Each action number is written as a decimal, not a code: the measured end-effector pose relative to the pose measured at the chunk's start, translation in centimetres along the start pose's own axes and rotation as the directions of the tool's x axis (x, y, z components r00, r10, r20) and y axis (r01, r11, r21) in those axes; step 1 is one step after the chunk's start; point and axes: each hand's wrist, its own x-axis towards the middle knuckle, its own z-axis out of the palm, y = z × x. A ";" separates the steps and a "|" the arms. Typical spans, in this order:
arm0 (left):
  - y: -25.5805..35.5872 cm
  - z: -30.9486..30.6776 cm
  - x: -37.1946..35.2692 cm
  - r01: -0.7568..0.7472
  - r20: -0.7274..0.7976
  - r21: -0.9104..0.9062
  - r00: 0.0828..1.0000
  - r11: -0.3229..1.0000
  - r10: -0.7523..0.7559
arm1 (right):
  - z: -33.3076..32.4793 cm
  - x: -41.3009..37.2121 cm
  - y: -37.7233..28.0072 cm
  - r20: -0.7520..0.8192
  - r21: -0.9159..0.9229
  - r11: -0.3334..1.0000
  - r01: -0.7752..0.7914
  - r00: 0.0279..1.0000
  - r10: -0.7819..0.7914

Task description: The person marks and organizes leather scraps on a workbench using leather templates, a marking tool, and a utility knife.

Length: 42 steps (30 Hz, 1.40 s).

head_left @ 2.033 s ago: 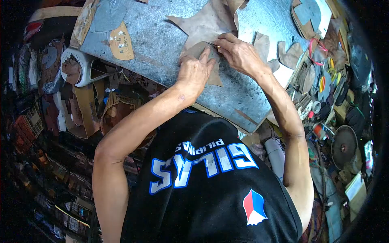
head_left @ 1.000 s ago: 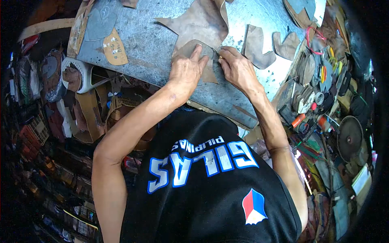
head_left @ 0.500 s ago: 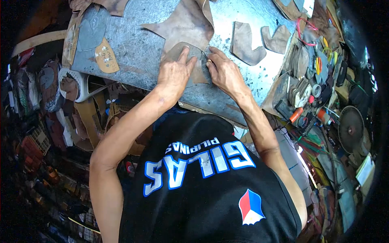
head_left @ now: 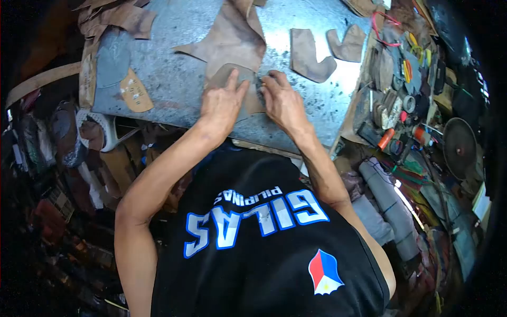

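The left hand (head_left: 219,105) lies flat with its fingers stretched out, pressing on a grey-brown flat piece (head_left: 217,79) that rests on a larger sheet of what looks like brown leather (head_left: 232,38). The right hand (head_left: 283,100) is just beside it, fingers curled in at the right edge of that flat piece; whether they pinch something slim there is too small to tell.

The sheet lies on the metal-topped table (head_left: 177,74), near the edge closest to the person. Its far right side curls up in a fold, so I judge it light, soft and bendy, apt to ruck or shift if pushed. The flat piece on top seems stiffer and could slide, so spread fingers pressing down on its middle suit it better than a pinch at the rim. For lifting the sheet, the broad body looks a safer hold than the thin point at its left, which would likely flop.

To the right lie an angled cut piece (head_left: 309,58) and a smaller curved piece (head_left: 347,44); to the left, a tan marked piece (head_left: 136,95).
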 end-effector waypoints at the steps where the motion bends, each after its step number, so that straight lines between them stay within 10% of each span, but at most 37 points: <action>1: -0.1 -0.1 0.0 -0.002 0.009 0.013 1.000 1.000 0.002 | 0.1 -0.1 0.0 0.003 -0.022 0.999 -0.027 1.000 0.027; 35: -2.3 0.8 1.7 -0.254 0.008 0.025 0.967 0.967 0.254 | 4.5 -2.1 -7.0 -0.274 0.088 0.899 -0.430 0.857 0.437; 37: -2.5 1.9 1.7 -0.272 -0.218 0.023 0.938 0.962 0.270 | 4.6 -2.2 -7.6 -0.288 0.107 0.892 -0.440 0.845 0.451; 42: -2.5 2.8 1.6 -0.275 -0.246 0.030 0.930 0.961 0.274 | 5.1 -2.8 -8.1 -0.298 0.097 0.884 -0.457 0.834 0.464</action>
